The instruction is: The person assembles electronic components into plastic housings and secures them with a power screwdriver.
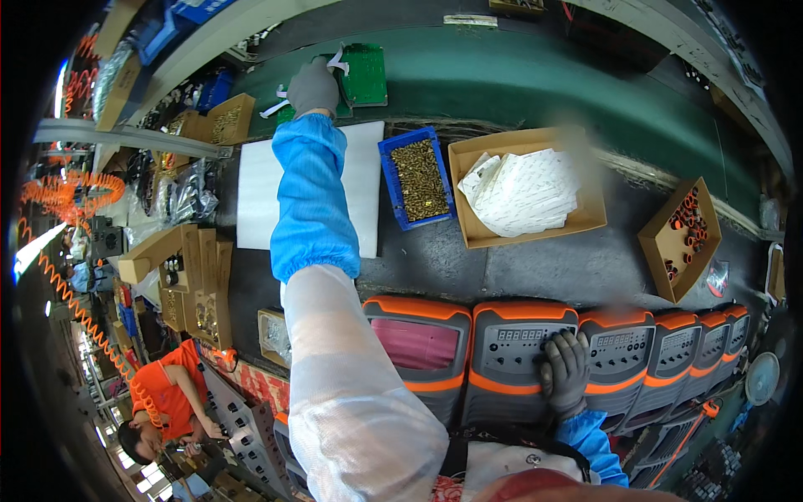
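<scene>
My left hand (pixel 314 89), in a grey glove, reaches far out over flat green panels (pixel 365 77) with white strips (pixel 338 62) on them. Its fingertips are hidden, so I cannot tell whether it grips a panel. My right hand (pixel 564 370), gloved too, rests on the front of a grey and orange machine (pixel 514 351) with a display and knobs. Its fingers lie extended over the panel's right side, holding nothing visible. Left of that machine stands a similar one (pixel 418 343) with a pinkish front. More such machines (pixel 619 347) line up to the right.
A white foam sheet (pixel 255 201) lies under my left forearm. Beyond the machines are a blue tray (pixel 385 167) of small brass parts, a cardboard box (pixel 594 219) of white papers and another box (pixel 707 238) of red-black parts. A person in orange (pixel 171 389) works at the lower left.
</scene>
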Tool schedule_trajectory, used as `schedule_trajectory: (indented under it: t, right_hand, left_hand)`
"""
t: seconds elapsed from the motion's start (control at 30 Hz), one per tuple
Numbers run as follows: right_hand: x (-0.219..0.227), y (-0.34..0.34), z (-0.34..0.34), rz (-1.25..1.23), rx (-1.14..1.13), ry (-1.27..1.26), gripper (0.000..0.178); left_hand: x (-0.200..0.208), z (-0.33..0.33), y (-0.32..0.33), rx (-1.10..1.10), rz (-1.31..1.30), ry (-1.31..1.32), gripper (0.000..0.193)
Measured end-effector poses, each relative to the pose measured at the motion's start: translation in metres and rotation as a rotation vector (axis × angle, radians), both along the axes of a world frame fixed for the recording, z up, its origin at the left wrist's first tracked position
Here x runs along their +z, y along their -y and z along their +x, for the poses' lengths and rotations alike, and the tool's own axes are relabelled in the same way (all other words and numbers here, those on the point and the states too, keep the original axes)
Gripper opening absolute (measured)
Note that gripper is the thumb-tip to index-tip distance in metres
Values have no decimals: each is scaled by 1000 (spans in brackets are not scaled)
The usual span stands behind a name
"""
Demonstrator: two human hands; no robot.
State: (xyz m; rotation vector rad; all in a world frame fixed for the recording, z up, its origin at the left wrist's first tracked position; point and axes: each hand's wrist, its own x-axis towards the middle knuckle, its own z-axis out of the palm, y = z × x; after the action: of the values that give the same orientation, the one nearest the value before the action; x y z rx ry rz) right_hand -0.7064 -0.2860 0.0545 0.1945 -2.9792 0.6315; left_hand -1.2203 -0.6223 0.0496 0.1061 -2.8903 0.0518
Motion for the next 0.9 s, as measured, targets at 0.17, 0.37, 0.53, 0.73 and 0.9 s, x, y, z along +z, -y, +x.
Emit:
schedule_trajectory:
  t: [0.17, 0.37, 0.53, 0.73, 0.9]
  right_hand:
    - [-9, -6, 7, -11, 14, -41, 32]
    - [-13, -8, 7, -95, 22, -124, 35]
    - [28, 6, -7, -225, -9, -333, 47]
    - [106, 5, -2, -78, 435, -623, 45]
    - [88, -9, 59, -185, 945, -277, 32]
  left_hand:
    - [71, 59, 5, -82, 29, -80, 23]
    - [127, 177, 10, -303, 236, 22, 32]
    - [159, 318, -14, -395, 584, 261, 29]
    - [133, 490, -53, -498, 764, 466, 27]
    - [87, 608, -66, -353, 1324, 798, 26]
